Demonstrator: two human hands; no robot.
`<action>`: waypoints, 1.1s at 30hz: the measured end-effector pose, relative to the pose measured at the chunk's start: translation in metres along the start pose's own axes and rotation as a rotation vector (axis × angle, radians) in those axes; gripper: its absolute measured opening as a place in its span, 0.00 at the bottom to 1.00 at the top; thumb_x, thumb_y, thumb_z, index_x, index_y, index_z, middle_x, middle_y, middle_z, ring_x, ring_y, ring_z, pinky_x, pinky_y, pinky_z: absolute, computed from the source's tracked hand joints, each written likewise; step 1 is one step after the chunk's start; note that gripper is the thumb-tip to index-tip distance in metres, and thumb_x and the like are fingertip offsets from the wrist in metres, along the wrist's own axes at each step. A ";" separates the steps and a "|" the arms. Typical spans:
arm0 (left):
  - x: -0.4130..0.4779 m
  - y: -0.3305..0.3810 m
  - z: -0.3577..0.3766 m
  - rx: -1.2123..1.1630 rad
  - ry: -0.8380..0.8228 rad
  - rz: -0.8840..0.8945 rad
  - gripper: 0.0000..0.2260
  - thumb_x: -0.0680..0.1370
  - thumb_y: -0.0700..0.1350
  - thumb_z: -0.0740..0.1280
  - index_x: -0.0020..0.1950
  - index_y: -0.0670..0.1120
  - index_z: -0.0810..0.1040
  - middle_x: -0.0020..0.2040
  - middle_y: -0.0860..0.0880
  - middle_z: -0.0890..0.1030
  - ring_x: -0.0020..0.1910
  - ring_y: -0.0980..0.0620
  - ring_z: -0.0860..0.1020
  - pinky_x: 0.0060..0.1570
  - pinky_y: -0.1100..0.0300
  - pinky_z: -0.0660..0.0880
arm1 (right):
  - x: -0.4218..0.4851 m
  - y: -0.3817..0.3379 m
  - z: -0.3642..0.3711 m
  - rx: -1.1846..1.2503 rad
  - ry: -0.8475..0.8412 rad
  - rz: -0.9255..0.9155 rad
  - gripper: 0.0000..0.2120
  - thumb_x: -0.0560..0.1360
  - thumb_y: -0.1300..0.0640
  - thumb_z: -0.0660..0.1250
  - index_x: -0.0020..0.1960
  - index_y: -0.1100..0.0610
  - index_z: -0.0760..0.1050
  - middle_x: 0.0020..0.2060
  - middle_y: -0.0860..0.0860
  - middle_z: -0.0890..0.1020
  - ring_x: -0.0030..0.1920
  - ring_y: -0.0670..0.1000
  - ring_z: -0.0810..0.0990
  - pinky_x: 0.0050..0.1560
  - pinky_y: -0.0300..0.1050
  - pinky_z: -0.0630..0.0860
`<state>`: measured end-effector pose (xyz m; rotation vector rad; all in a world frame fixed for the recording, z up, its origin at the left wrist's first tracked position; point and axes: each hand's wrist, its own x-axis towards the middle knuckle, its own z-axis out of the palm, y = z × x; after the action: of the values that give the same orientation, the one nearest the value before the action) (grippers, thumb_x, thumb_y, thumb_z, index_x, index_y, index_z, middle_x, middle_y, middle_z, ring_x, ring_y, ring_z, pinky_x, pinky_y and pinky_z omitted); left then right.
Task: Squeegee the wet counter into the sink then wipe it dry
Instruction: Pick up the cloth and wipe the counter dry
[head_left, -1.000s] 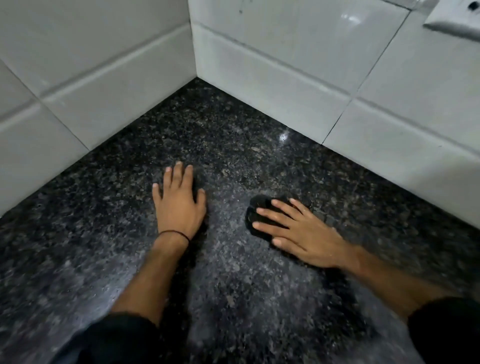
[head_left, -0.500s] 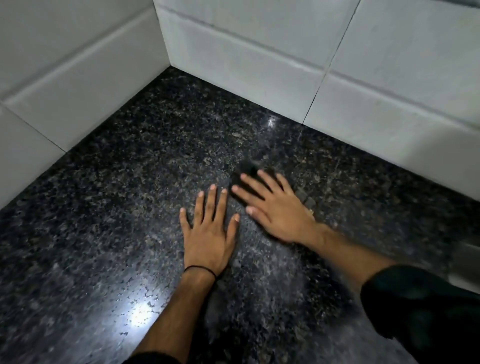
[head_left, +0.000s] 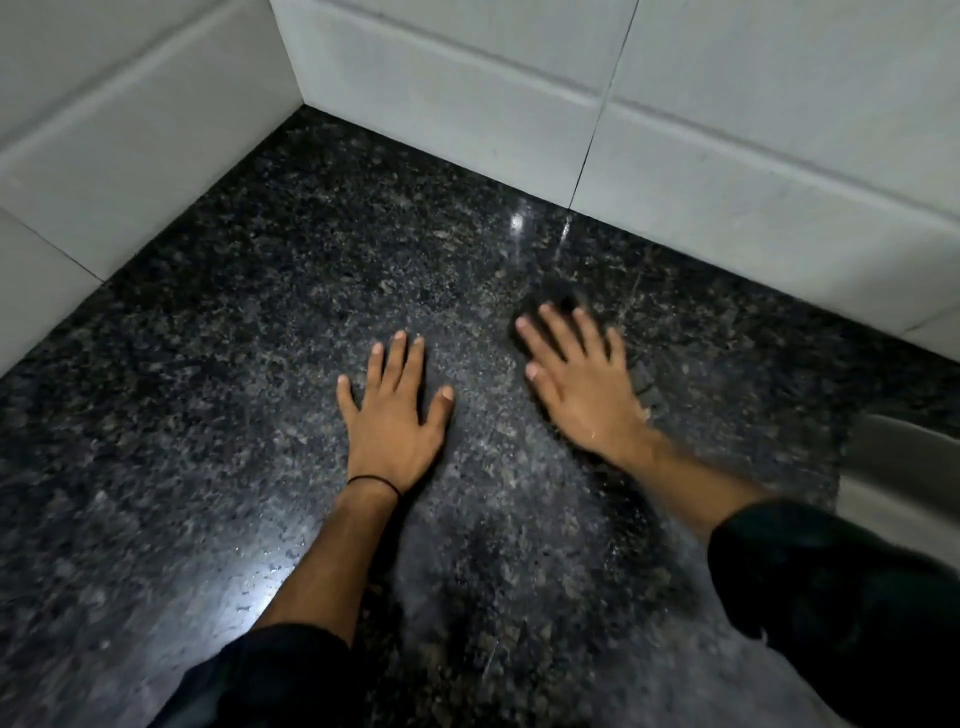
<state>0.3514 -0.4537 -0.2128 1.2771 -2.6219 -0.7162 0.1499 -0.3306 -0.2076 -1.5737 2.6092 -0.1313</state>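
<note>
**Two hands flat on a dark granite counter corner**

I see a speckled black counter (head_left: 260, 415) filling the view, wet-looking and glaring near the bottom, hemmed by white tiled walls (head_left: 467, 104). A grey sink edge (head_left: 898, 452) is cut off at right. My left hand (head_left: 395, 431) lies flat, fingers spread. My right hand (head_left: 582, 384), motion-blurred, presses fingers apart on a dark pad (head_left: 550, 306), mostly hidden; I cannot tell what it is.

Single head-worn view — steeply downward, close over the counter (head_left: 260, 389) corner.
</note>
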 end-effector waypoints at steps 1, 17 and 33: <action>0.000 -0.001 -0.004 -0.116 0.018 0.018 0.27 0.82 0.56 0.54 0.80 0.57 0.51 0.80 0.57 0.52 0.80 0.55 0.47 0.74 0.40 0.36 | -0.030 -0.021 0.004 -0.014 -0.019 -0.094 0.26 0.83 0.41 0.43 0.80 0.41 0.45 0.81 0.48 0.53 0.80 0.59 0.50 0.74 0.69 0.52; -0.201 -0.083 -0.035 0.026 0.300 -0.427 0.20 0.83 0.49 0.56 0.75 0.47 0.67 0.80 0.47 0.58 0.79 0.44 0.53 0.73 0.36 0.47 | -0.082 -0.089 0.014 0.062 -0.019 0.020 0.26 0.83 0.42 0.44 0.81 0.43 0.48 0.81 0.49 0.53 0.79 0.61 0.51 0.74 0.70 0.48; -0.254 -0.102 -0.034 0.101 0.297 -0.592 0.24 0.84 0.54 0.46 0.80 0.55 0.50 0.81 0.52 0.48 0.80 0.48 0.45 0.74 0.34 0.39 | 0.015 -0.147 0.000 0.055 -0.093 -0.220 0.27 0.82 0.38 0.42 0.80 0.39 0.45 0.81 0.46 0.47 0.80 0.60 0.45 0.75 0.69 0.45</action>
<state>0.5948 -0.3237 -0.2103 2.0421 -2.0694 -0.4131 0.2715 -0.4124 -0.1909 -1.7977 2.3377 -0.1400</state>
